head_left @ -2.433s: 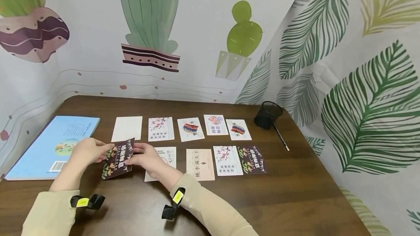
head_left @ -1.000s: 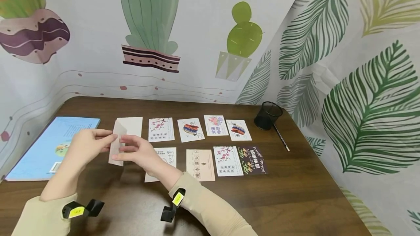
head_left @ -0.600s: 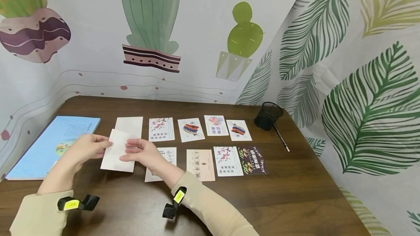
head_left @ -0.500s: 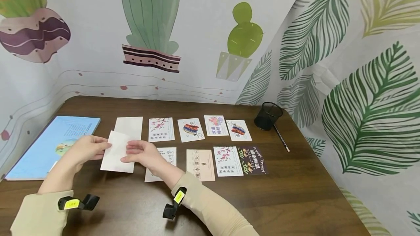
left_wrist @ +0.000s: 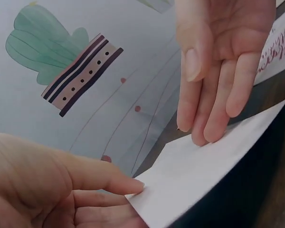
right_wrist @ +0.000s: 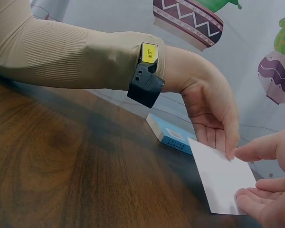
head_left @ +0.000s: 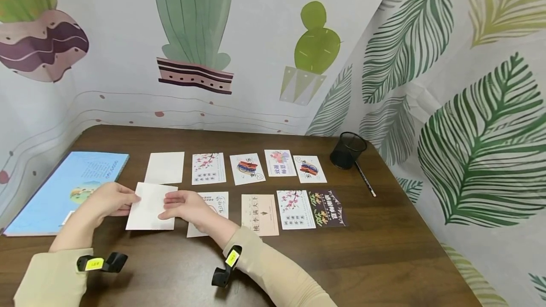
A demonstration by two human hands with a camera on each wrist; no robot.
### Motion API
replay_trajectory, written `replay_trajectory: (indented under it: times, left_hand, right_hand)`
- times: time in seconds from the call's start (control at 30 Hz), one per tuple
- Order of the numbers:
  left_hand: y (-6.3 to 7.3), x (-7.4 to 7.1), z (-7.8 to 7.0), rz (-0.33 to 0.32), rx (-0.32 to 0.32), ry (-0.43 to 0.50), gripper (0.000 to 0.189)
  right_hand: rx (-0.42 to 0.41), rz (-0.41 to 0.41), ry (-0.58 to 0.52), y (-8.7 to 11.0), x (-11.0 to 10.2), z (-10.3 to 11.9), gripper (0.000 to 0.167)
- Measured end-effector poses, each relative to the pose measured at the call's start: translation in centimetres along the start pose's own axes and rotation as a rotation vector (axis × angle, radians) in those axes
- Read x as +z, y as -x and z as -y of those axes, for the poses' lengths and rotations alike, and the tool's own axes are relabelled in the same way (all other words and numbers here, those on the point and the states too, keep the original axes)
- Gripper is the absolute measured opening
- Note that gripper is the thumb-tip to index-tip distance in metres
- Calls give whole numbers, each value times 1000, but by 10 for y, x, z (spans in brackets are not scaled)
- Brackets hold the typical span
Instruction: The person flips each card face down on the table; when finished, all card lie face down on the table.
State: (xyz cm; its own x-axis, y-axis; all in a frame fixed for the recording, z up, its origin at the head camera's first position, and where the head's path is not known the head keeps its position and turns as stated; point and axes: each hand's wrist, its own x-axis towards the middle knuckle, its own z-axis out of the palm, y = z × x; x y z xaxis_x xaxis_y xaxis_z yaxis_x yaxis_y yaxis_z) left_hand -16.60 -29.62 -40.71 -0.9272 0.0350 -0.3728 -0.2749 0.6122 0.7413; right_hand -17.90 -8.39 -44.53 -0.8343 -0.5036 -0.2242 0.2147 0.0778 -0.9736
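A card (head_left: 148, 208), its blank white side facing up, is between both hands near the front left of the card rows. My left hand (head_left: 104, 204) pinches its left edge, thumb on top, as the left wrist view shows at the thumb tip (left_wrist: 135, 186). At the opposite edge, my right hand (head_left: 189, 210) touches the card with extended fingertips (left_wrist: 211, 135), its thumb held apart. A shadow lies under the near edge in the head view. Just behind is another blank white card (head_left: 165, 167); a lettered white card (head_left: 219, 203) is partly hidden by the right hand.
A blue book (head_left: 55, 198) lies at the left. Several printed cards stand in two rows, including a beige card (head_left: 260, 214) and a dark purple card (head_left: 327, 208). At the back right are a black mesh pen cup (head_left: 347, 150) and a pencil (head_left: 365, 178).
The held card has turned over from its dark purple printed side to its white side. It has then come down and toward me, uncovering more of the blank card behind.
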Motion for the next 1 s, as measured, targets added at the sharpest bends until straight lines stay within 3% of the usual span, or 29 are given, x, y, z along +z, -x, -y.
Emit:
replay_trajectory:
  times: [0.5,0.67,0.83,1.0]
  left_hand:
    - [4,-3,-3,-15,-30,-75,60]
    - [4,-3,-11,-68,-4,-129,57]
    - [-8,13,-28,-151,92,-134,59]
    - [-31,43,-50,-193,179,-79,57]
  right_hand:
    - [9,2,25,1,0,-3,44]
    - [-9,39,13,0,-8,0,47]
    - [-34,11,0,-3,-36,10,54]
    - [-45,-101,78,-7,-76,21,60]
